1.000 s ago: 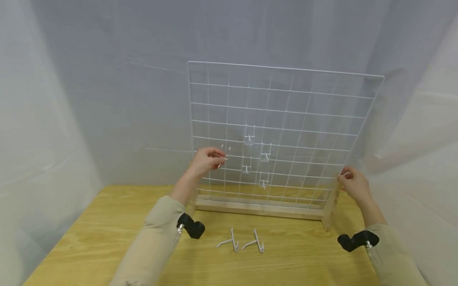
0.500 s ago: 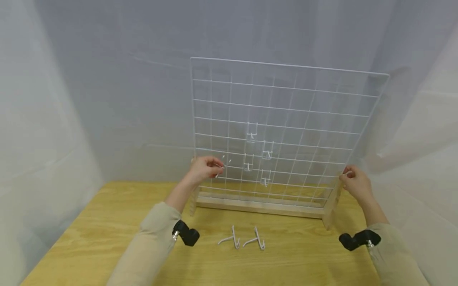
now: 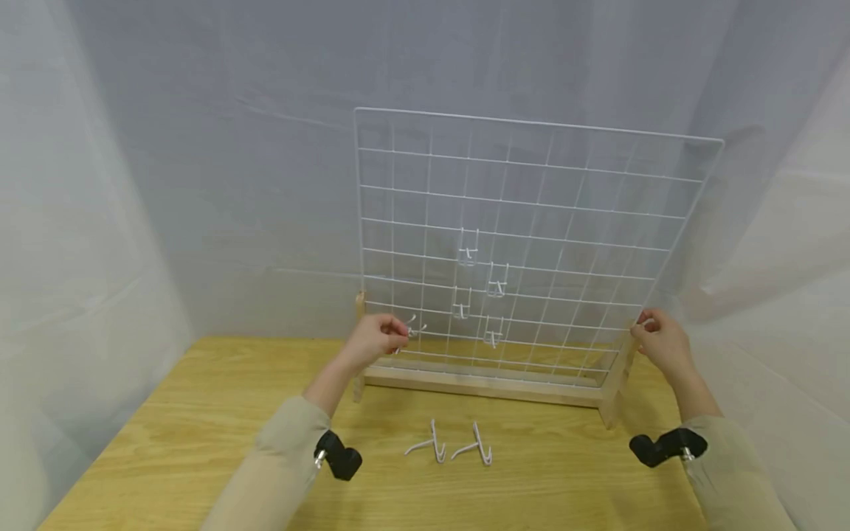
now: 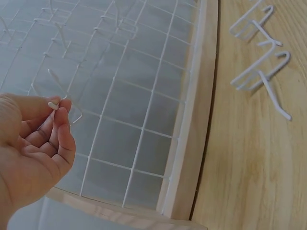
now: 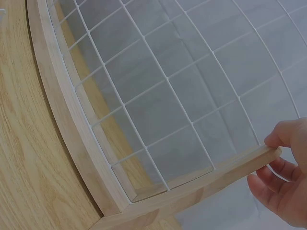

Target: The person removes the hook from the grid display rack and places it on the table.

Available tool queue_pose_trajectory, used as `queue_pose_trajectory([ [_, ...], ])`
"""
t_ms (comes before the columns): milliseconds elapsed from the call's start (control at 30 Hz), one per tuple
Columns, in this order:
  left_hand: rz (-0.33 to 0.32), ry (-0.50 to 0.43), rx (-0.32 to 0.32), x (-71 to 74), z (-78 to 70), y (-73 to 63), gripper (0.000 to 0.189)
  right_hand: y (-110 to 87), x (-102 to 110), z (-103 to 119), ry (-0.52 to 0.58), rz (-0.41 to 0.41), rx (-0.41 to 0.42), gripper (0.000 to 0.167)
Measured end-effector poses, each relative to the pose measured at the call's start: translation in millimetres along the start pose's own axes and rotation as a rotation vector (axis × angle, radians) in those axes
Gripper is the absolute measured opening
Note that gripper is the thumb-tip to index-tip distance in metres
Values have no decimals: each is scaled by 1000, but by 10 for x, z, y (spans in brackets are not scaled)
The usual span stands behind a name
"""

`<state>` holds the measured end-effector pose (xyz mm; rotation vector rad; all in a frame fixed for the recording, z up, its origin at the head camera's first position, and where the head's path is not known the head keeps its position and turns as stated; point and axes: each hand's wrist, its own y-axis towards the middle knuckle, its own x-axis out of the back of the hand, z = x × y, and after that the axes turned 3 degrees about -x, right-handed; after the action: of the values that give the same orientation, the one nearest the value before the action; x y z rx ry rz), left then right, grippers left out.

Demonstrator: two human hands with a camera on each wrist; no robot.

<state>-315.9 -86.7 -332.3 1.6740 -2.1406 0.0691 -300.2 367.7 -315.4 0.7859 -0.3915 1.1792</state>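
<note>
A white wire grid panel (image 3: 538,124) stands upright in a wooden stand (image 3: 481,386). My left hand (image 3: 375,342) pinches a white wire hook (image 4: 53,78) between thumb and fingertips, at the panel's lower left. Whether this hook touches a grid wire I cannot tell; the fingers hide part of it. On the right, my right hand (image 5: 288,189) grips the top end of the stand's side post (image 5: 201,189) between thumb and fingers. Several similar hooks hang on the grid's middle, among them an upper hook (image 3: 468,256) and a lower hook (image 3: 492,338).
Two loose white hooks, a left one (image 3: 434,443) and a right one (image 3: 481,445), lie on the wooden table (image 3: 544,487) in front of the stand. Pale curtains (image 3: 265,184) surround the table behind and at both sides.
My left hand has moved down along the left part of the grid with the hook in its fingers. The right hand keeps its hold on the post.
</note>
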Motion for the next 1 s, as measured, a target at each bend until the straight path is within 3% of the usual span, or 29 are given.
queue_pose_trajectory([
  [300,21,35,-31,37,169,-88,7,6,-20,-10,-3,8,-11,19],
  [667,68,20,-8,36,356,-176,12,-4,-4,-15,-25,6,-2,19],
  [1000,118,122,-51,41,491,-270,15,7,-8,-24,-21,-7,3,18],
])
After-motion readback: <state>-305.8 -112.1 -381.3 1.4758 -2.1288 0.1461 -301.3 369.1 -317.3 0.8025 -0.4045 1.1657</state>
